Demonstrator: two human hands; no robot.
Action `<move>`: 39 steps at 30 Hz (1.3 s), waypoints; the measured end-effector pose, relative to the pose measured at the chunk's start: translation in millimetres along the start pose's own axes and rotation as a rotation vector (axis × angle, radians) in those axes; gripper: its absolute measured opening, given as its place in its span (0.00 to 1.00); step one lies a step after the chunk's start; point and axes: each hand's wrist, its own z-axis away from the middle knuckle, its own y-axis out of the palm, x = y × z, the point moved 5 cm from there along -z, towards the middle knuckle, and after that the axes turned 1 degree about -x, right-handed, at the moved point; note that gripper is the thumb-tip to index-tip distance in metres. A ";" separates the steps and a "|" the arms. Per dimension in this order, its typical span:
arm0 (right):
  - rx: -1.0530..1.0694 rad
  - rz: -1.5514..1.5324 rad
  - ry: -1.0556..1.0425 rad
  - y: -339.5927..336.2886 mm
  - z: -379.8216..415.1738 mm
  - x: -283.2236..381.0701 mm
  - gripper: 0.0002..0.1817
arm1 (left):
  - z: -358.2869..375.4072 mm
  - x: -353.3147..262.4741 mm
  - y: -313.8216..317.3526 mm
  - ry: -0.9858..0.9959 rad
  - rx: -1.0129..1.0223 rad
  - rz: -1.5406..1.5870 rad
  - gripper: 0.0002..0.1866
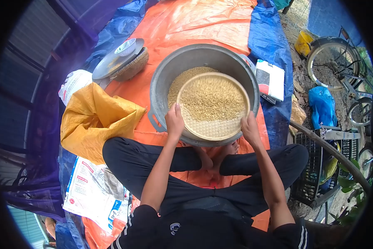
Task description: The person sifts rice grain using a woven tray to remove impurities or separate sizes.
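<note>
A round woven winnowing basket (213,128) with a pale rim is held over a large grey metal basin (161,74). My left hand (175,120) is closed on the basket's left rim, thumb on top. My right hand (250,128) grips the rim on the opposite side. Tan grain (215,99) covers the far and middle part of the basket and looks blurred towards the far side. The woven bottom shows bare near me. More grain (186,81) lies in the basin, partly hidden behind the basket.
An orange tarp (186,25) with blue edges lies underneath. On the left are a yellow sack (95,120), a printed white sack (91,186) and a stacked basket (132,66) with a metal lid. Folded white sacks (270,79), a black crate (309,170) and a bicycle (332,62) are on the right.
</note>
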 end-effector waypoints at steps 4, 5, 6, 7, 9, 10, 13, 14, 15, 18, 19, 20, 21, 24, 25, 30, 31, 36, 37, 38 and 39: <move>-0.018 0.018 -0.008 -7.9 5.4 11.5 0.12 | 7.5 -13.4 -1.9 -0.004 -0.129 0.049 0.20; -0.023 0.018 -0.073 -5.8 4.7 8.4 0.12 | 4.5 -5.9 2.3 0.013 -0.124 -0.004 0.20; -0.027 0.019 -0.137 -4.3 4.2 8.5 0.12 | 3.7 -2.5 4.9 -0.025 -0.052 -0.036 0.20; -0.025 0.019 -0.135 -3.5 5.1 4.9 0.12 | 3.3 0.0 4.5 -0.027 -0.051 -0.038 0.20; 0.056 0.060 0.013 -0.6 6.5 -10.1 0.13 | 0.7 3.2 7.6 -0.014 -0.030 -0.072 0.19; 0.056 0.062 0.018 1.4 7.1 -20.0 0.13 | 0.6 8.7 9.0 -0.016 -0.025 -0.072 0.19; 0.097 0.009 -0.003 7.6 4.8 -33.2 0.13 | -0.9 19.0 12.3 -0.074 0.053 -0.103 0.18; 0.090 0.015 0.046 6.2 3.8 -36.6 0.13 | 0.2 17.9 13.8 -0.049 0.047 -0.092 0.18; 0.083 0.020 0.094 3.7 2.8 -34.8 0.13 | 1.8 13.8 13.1 -0.024 0.042 -0.082 0.18; 0.102 0.042 0.162 -0.3 -0.2 -31.7 0.13 | 7.1 5.7 17.8 -0.057 0.105 -0.006 0.18; 0.079 0.116 0.177 -5.2 0.5 -23.3 0.14 | 2.2 12.7 19.0 -0.056 0.109 0.003 0.18; 0.083 0.025 0.131 -0.7 12.1 -11.6 0.14 | -7.6 25.9 15.1 -0.126 0.087 0.086 0.18; 0.064 -0.001 -0.056 12.4 13.1 -9.5 0.13 | -9.7 32.3 11.4 -0.202 0.066 0.165 0.18; 0.073 -0.090 0.004 5.7 3.9 -30.4 0.13 | 5.1 26.3 15.6 -0.139 0.083 -0.026 0.19; 0.074 -0.081 0.087 0.9 -2.8 -39.6 0.13 | 10.8 23.0 19.1 -0.091 0.112 -0.114 0.19; 0.076 0.007 0.072 10.7 6.2 -41.2 0.11 | 1.1 27.2 14.0 -0.081 0.070 -0.101 0.19; 0.078 0.000 0.074 8.3 9.5 -23.4 0.11 | 3.5 15.1 7.3 -0.081 0.070 -0.109 0.19; 0.057 -0.093 -0.036 6.0 8.4 -18.9 0.11 | 9.3 -20.4 -4.8 0.034 -0.180 0.050 0.17; 0.055 -0.090 -0.043 5.5 7.5 -21.6 0.11 | 7.4 -12.4 -2.0 0.037 -0.185 0.056 0.17; 0.068 -0.052 -0.037 5.4 5.0 -24.9 0.11 | 2.2 1.5 6.5 0.041 -0.108 -0.007 0.17; 0.085 -0.015 -0.024 6.6 4.2 -28.5 0.11 | -0.3 3.8 9.1 0.041 -0.028 -0.073 0.17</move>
